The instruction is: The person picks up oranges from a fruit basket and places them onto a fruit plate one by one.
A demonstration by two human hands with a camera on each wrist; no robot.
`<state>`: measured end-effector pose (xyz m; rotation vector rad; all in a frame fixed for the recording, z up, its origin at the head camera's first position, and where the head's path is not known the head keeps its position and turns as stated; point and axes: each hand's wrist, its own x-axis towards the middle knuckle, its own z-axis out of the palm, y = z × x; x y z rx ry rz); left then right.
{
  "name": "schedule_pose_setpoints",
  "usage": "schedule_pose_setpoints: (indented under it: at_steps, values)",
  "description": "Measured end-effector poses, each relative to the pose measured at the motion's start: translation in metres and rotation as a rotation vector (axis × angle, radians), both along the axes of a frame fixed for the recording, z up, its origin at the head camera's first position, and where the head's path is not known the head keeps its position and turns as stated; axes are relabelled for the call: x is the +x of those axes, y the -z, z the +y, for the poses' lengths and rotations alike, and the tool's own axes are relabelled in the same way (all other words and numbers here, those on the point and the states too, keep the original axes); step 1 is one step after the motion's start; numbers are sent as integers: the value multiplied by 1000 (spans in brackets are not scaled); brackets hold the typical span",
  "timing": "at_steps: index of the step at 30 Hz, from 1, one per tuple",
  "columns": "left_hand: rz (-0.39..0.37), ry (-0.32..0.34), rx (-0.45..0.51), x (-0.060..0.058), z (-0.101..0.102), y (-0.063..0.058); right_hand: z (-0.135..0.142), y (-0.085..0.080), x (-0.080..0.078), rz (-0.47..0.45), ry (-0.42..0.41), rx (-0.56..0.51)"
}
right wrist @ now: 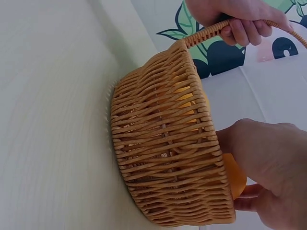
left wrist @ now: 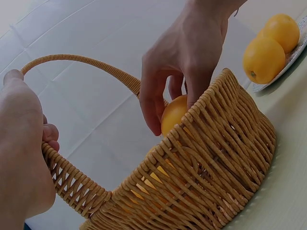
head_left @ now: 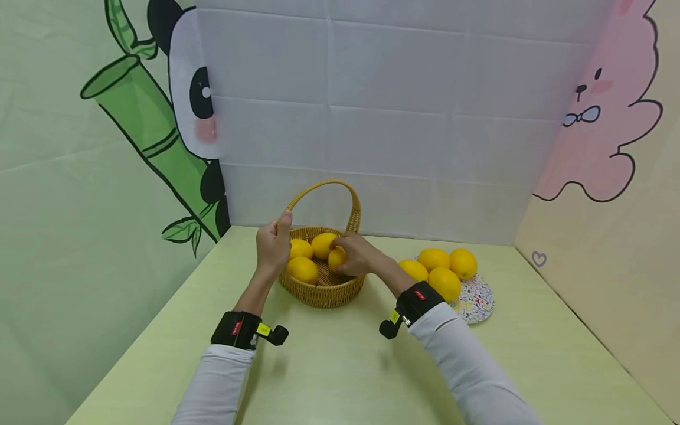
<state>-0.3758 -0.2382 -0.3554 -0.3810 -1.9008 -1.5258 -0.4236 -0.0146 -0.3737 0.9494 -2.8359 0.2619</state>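
Broadly, a flat, pale yellow-green table (head_left: 319,372) lies below both grips and carries the containers. Largest of these is a round, golden-brown woven basket (head_left: 321,296) with a high arched handle (head_left: 354,221), standing just beside the left grip (head_left: 273,248) and beneath the right grip (head_left: 356,255). The left grip's fingers are curled round one side of the handle; an upward or sideways pull from it could tip the basket or drive the rim against the right grip. Inside, between the two grips, lie three glossy yellow oval fruits (head_left: 303,270). Next in size is a flat, white, multicolour-speckled plate (head_left: 476,302), to the right of the right grip and partly hidden by that arm. Four similar yellow fruits (head_left: 444,284) show on it; should the black wristband (head_left: 419,302) brush them, their rounded shape could let one roll off. Smallest is the single yellow oval fruit (left wrist: 173,115) in the right grip, whose thumb and fingers stand only a fruit's width apart, pinching it partly below the rim. Its curved skin could slip from a slight hold and knock its neighbours; whether it touches the basket's floor cannot be told.
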Motion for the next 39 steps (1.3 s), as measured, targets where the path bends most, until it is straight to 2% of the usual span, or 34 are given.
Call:
schedule_pose_setpoints:
  at_steps: [5,12,15,27,39]
  values:
    - [-8,1,8,-2,4,1,13,0,4,37,-16,-90]
    - [-30,-17,13,-28,3,19,29,0,12,75,-48,-217]
    - [-33,-23,10,-34,2,23,35,0,17,97,-69,-262]
    - [-22,-33,-12,-38,2,25,65,-2,41,243,-158,-396]
    - [-11,-27,-7,-40,2,25,95,0,57,296,-198,-479]
